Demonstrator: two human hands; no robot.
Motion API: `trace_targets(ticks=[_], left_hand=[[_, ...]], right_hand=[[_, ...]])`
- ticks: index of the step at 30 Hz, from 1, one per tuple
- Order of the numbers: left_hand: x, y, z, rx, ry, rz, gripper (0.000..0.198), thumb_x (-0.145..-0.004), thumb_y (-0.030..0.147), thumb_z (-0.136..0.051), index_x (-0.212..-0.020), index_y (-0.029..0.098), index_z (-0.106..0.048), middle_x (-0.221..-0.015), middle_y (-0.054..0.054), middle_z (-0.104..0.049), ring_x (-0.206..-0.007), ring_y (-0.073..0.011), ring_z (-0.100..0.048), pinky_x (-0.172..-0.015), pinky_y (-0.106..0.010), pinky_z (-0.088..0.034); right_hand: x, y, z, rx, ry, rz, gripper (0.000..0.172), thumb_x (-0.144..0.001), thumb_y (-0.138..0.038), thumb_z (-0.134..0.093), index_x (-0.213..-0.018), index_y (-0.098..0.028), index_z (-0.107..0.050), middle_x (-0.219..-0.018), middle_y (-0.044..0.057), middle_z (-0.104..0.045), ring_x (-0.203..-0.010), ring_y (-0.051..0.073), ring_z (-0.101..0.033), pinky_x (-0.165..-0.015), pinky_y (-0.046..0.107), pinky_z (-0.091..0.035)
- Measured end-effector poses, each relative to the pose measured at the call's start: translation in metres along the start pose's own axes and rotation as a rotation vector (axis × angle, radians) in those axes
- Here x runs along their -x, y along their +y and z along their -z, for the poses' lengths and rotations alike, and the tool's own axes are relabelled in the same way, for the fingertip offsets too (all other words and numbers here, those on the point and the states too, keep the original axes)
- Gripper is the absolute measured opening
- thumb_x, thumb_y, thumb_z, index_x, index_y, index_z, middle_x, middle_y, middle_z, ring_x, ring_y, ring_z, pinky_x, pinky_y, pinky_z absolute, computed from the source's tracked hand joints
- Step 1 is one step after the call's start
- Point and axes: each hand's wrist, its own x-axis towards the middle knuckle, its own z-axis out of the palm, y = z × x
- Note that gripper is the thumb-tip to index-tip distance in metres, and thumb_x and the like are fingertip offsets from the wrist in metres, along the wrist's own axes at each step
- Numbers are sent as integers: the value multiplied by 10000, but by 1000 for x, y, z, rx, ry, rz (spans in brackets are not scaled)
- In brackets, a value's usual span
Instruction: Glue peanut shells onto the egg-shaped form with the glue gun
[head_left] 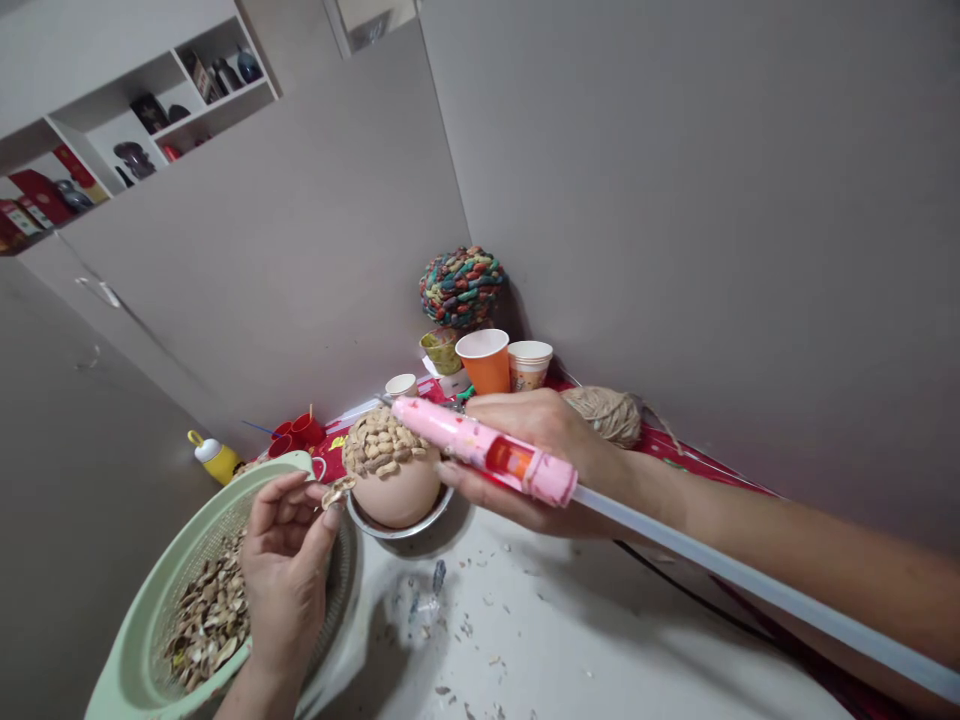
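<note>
- Pink plastic is covering the glue gun [480,448], which is lying in the right hand [559,425] above the table's [570,650] white top, just right of the ball [396,490].
- Its long axis is running from lower right to upper left; the nozzle end is pointing up-left, sitting close over the ball's shell-covered crown. Whether the tip is touching the shells I cannot tell.
- A long pale glue stick [750,580] is sticking out of the gun's rear, carrying the same line on toward the lower right edge, alongside the forearm.
- The right fingers are curling closed around the gun's body, thumb on top, the other fingers underneath.
- The left hand [289,580] is pinching a shell fragment [337,490] between thumb and forefinger, the remaining fingers loosely bent, just left of the ball.
- The ball, peach below and plated with peanut shells above, is resting in a metal bowl [424,520].
- The left hand is hovering over a green colander [150,610] holding loose shells, touching the bowl's left side.
- Behind, an orange cup [486,362], a paper cup [529,364], a twine ball [611,415] and a multicoloured ball [461,285] are standing near the wall.
</note>
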Motion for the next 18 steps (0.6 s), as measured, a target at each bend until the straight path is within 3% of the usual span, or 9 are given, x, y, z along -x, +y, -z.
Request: trace_targets(ticks=[5, 8, 18], left_hand=[[4, 1, -1, -102, -16, -90, 368, -733, 115, -777, -1059, 227, -647, -878, 1, -694, -798, -95, -664, -762, -171, -547], [6, 2, -1, -178, -8, -142, 377, -730, 134, -782, -1068, 229, -643, -886, -8, -706, -807, -110, -679, -756, -182, -556], [9, 5, -7, -299, -8, -284, 352, -730, 122, -762, -1041, 225, -633, -906, -19, -703, -804, -125, -681, -763, -217, -572]], right_hand=[[7, -15, -9, -120, -258, 27, 316, -918, -404, -515, -731, -150, -536, -681, 9, -545, -591, 100, -442, -570, 243, -332], [14, -18, -17, -154, -300, 78, 288, -932, -425, -513, -841, -154, -544, -761, 19, -570, -670, 118, -485, -614, 253, -353], [24, -16, -28, -133, -400, 26, 177, -774, -304, -645, -735, -150, -566, -713, 5, -548, -615, 110, -467, -552, 251, -323]])
